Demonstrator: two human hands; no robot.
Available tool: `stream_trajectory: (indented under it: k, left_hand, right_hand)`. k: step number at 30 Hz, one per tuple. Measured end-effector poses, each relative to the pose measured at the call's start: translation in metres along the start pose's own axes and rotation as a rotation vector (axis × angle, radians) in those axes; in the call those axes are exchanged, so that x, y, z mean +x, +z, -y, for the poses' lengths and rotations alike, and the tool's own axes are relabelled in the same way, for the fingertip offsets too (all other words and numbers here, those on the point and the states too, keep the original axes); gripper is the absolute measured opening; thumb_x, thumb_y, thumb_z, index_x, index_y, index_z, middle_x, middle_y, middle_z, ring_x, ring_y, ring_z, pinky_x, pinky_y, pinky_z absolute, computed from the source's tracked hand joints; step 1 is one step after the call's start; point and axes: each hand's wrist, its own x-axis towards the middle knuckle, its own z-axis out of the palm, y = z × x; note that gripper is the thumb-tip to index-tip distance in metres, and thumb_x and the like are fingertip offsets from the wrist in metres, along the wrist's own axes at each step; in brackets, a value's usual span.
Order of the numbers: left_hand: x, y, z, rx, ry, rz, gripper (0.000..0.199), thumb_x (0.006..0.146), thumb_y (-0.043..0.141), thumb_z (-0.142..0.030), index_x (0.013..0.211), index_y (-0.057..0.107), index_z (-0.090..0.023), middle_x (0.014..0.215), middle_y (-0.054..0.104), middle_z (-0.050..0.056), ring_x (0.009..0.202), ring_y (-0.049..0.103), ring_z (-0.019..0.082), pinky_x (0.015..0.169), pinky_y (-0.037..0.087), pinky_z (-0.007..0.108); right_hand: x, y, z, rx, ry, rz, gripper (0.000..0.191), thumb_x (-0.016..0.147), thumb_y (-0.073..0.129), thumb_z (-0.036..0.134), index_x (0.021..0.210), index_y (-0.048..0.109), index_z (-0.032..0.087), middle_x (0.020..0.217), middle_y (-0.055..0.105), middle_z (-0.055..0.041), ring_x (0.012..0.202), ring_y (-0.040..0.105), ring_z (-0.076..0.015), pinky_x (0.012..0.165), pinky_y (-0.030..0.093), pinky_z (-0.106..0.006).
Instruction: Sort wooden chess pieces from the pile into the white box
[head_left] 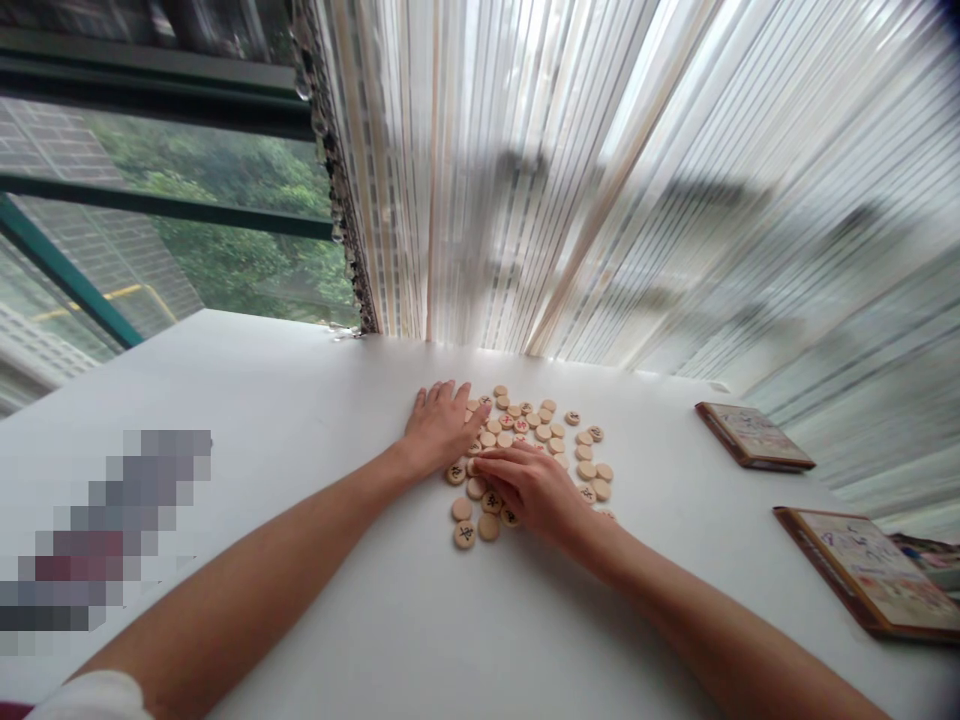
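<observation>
Round wooden pieces, some marked with black or red characters, lie spread on the white table. My left hand rests flat with fingers apart at the left edge of the pieces, touching or covering some. Over the middle and front of the spread is my right hand, its fingers bent together and pointing left, fingertips at a piece beside a black-marked piece. Another black-marked piece lies at the near edge. The right palm hides several pieces.
Two flat boxes with brown edges, one farther back and one nearer, lie on the table's right side. String curtains hang along the far edge. A pixelated patch covers the left side.
</observation>
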Motion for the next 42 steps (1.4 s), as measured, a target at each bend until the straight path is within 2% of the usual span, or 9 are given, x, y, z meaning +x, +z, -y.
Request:
stream_trajectory:
  k: [5, 10, 12, 15, 19, 23, 26, 33, 42]
  left_hand:
    - [0.005, -0.015, -0.001, -0.026, 0.001, -0.03, 0.067, 0.11, 0.027, -0.057, 0.155, 0.049, -0.013, 0.158, 0.054, 0.021, 0.149, 0.049, 0.035, 0.126, 0.032, 0.057]
    - [0.001, -0.026, 0.012, -0.014, -0.01, -0.026, 0.07, 0.109, 0.027, -0.059, 0.156, 0.05, -0.011, 0.158, 0.054, 0.023, 0.149, 0.049, 0.037, 0.126, 0.031, 0.057]
    - [-0.01, -0.029, 0.016, 0.001, -0.001, -0.014, 0.075, 0.108, 0.03, -0.061, 0.16, 0.045, -0.009, 0.163, 0.047, 0.026, 0.153, 0.043, 0.04, 0.127, 0.028, 0.06]
    - [-0.033, -0.03, 0.015, 0.025, 0.059, 0.037, 0.08, 0.103, 0.041, -0.067, 0.166, 0.039, -0.017, 0.172, 0.035, 0.023, 0.16, 0.031, 0.044, 0.127, 0.022, 0.068]
    - [-0.064, -0.027, 0.004, 0.082, 0.144, 0.133, 0.093, 0.098, 0.042, -0.078, 0.171, 0.028, -0.023, 0.177, 0.024, 0.019, 0.164, 0.019, 0.046, 0.128, 0.016, 0.07]
    - [-0.092, -0.02, -0.007, 0.099, 0.279, 0.092, 0.117, 0.081, 0.053, -0.093, 0.171, 0.029, -0.022, 0.179, 0.014, 0.022, 0.165, 0.011, 0.047, 0.129, 0.003, 0.072]
    - [-0.107, -0.011, -0.01, 0.11, 0.307, 0.139, 0.13, 0.073, 0.055, -0.097, 0.172, 0.023, -0.019, 0.179, 0.011, 0.023, 0.165, 0.006, 0.05, 0.125, -0.006, 0.076]
    - [-0.092, -0.002, -0.012, 0.138, 0.121, 0.099, 0.129, 0.078, 0.058, -0.091, 0.173, 0.012, -0.017, 0.179, 0.005, 0.022, 0.165, 0.004, 0.05, 0.123, -0.001, 0.081]
    - [-0.074, -0.001, 0.001, 0.053, 0.177, 0.069, 0.134, 0.069, 0.061, -0.096, 0.173, 0.021, -0.021, 0.179, 0.014, 0.023, 0.164, 0.012, 0.05, 0.126, 0.005, 0.076]
  right_hand:
    - [0.001, -0.006, 0.001, -0.007, -0.04, -0.034, 0.024, 0.106, 0.058, 0.02, 0.117, 0.08, 0.021, 0.116, 0.082, -0.0107, 0.096, 0.071, -0.0276, 0.087, 0.061, -0.045]
    - [0.003, -0.031, -0.021, -0.065, 0.102, -0.14, 0.027, 0.105, 0.061, 0.035, 0.119, 0.079, 0.02, 0.122, 0.078, -0.015, 0.113, 0.069, -0.0319, 0.098, 0.06, -0.051]
    - [0.003, -0.045, -0.035, -0.116, 0.187, -0.116, 0.046, 0.102, 0.065, 0.047, 0.136, 0.072, 0.017, 0.136, 0.071, -0.0209, 0.127, 0.064, -0.0391, 0.104, 0.057, -0.06]
    - [-0.004, -0.07, -0.057, -0.212, 0.413, 0.054, 0.087, 0.094, 0.064, 0.071, 0.163, 0.047, 0.02, 0.167, 0.043, -0.0243, 0.154, 0.038, -0.0478, 0.12, 0.038, -0.071]
    - [-0.046, -0.092, -0.065, -0.163, 0.571, 0.215, 0.101, 0.094, 0.056, 0.08, 0.173, 0.023, 0.026, 0.179, 0.018, -0.0203, 0.164, 0.016, -0.0447, 0.127, 0.024, -0.07]
    - [-0.097, -0.081, -0.046, -0.147, 0.48, 0.286, 0.119, 0.084, 0.066, 0.083, 0.174, 0.009, 0.03, 0.181, 0.01, -0.0142, 0.167, 0.007, -0.0399, 0.131, 0.022, -0.063]
    - [-0.111, -0.064, -0.035, -0.216, 0.458, 0.279, 0.131, 0.077, 0.07, 0.086, 0.174, 0.004, 0.028, 0.181, 0.01, -0.0154, 0.167, 0.005, -0.0413, 0.131, 0.018, -0.065]
    - [-0.076, -0.039, -0.039, -0.25, 0.463, 0.21, 0.132, 0.073, 0.069, 0.09, 0.174, 0.015, 0.023, 0.181, 0.006, -0.0201, 0.166, 0.002, -0.0456, 0.13, 0.013, -0.068]
    - [-0.05, -0.021, -0.038, -0.254, 0.384, 0.146, 0.132, 0.068, 0.073, 0.09, 0.172, 0.023, 0.026, 0.179, 0.016, -0.0214, 0.164, 0.005, -0.0505, 0.127, 0.006, -0.076]
